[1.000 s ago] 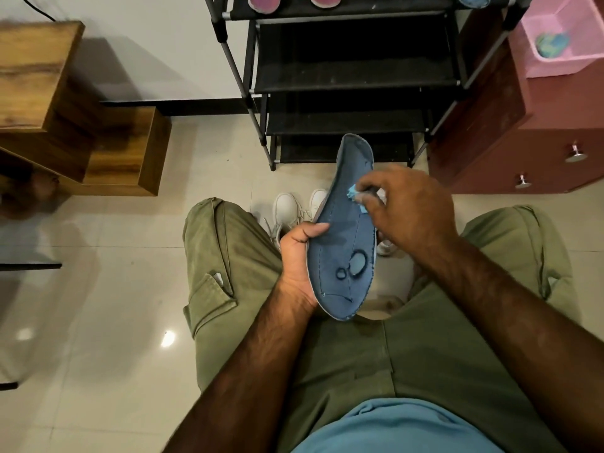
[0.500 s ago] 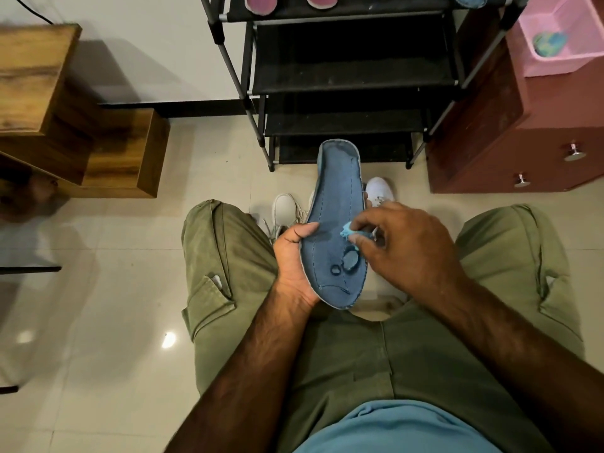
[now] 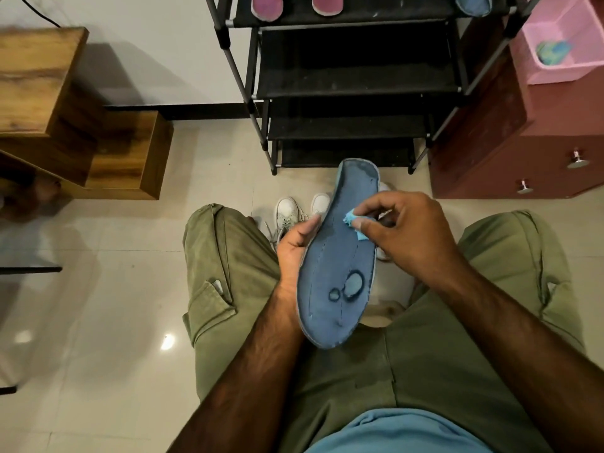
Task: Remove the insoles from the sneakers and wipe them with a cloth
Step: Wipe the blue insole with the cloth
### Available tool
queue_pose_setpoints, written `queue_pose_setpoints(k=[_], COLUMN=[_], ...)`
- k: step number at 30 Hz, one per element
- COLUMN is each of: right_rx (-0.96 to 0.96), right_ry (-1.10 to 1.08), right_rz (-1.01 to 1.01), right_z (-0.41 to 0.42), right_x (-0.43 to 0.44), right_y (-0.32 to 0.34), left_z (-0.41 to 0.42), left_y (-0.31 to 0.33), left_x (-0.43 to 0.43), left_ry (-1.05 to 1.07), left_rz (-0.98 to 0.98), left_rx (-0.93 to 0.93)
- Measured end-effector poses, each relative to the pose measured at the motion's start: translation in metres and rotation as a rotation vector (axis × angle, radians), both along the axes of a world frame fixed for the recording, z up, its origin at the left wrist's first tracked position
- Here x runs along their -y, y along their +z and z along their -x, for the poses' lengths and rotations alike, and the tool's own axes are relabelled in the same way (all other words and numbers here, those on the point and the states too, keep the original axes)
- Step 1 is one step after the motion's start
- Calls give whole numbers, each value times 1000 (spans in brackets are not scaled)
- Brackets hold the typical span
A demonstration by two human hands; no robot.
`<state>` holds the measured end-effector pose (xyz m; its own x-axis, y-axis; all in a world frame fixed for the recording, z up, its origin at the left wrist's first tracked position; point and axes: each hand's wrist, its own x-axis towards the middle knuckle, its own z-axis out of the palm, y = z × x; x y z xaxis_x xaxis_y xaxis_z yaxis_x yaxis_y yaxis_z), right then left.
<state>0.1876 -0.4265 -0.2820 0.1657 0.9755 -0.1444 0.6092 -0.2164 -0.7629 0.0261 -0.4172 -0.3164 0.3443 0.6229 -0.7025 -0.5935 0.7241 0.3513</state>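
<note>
A blue insole (image 3: 336,266) with worn rings near its heel stands tilted between my knees. My left hand (image 3: 295,248) grips its left edge, thumb on the rim. My right hand (image 3: 405,230) pinches a small light-blue cloth (image 3: 354,223) against the insole's upper middle. White sneakers (image 3: 287,215) stand on the floor just beyond, mostly hidden behind the insole and my hands.
A black shoe rack (image 3: 356,86) stands ahead, with two pink insoles (image 3: 266,6) and a blue insole (image 3: 474,3) on its top shelf. A red drawer cabinet (image 3: 523,152) with a pink basket (image 3: 562,37) is at right. Wooden boxes (image 3: 124,155) sit at left.
My right hand with the cloth slid down toward the insole's heel, then back up to its upper middle. The insole shifted slightly in my left hand's grip.
</note>
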Motion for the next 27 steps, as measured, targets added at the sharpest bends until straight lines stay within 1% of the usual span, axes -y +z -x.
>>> queue_pose_setpoints(k=[2,3,4,6,9,10,11,12,14,17,18,20,21,22,23,24,26,27], right_rx=[-85,-96,-82,7,125,146,161,186,267,408,454,483,477,471,457,427,347,321], right_ry=[19,55,99,171,241,276,317,357,402,308,248,136,104,100,124,171,278,317], right_rz=[20,28,29,-22,-88,-104,-116,-127,-149,-187,-187,-126,-101,-89,-85,-83,-78,-66], right_z=[6,12,18,30,34,35,36,37,38,28,23,13,11,11,13,16,22,23], right_x=[17,27,37,50,54,53,53,53,48,18,5,-17,-23,-23,-19,-12,5,11], right_y=[5,7,7,7,8,10,12,13,15,13,12,11,9,8,9,10,13,14], left_z=[-2,-3,-4,-5,-5,-6,-5,-5,-5,-9,-8,-10,-9,-8,-7,-7,-11,-10], left_y=[-2,-5,-5,-2,9,11,3,2,-6,-21,-17,-1,4,11,11,7,5,3], left_x=[-7,-9,-10,-8,-6,-6,-8,-9,-9,-6,-3,2,2,3,3,4,1,-1], left_ry=[113,139,123,44,-25,-13,32,51,56,124,78,-83,-158,-167,-146,-69,36,27], left_rz=[-14,-18,-15,17,-21,-32,-11,31,13,-21,-21,21,9,22,13,-16,-147,-183], left_rx=[1,2,29,63,207,186,122,103,119,-118,-137,22,96,137,74,22,-191,-244])
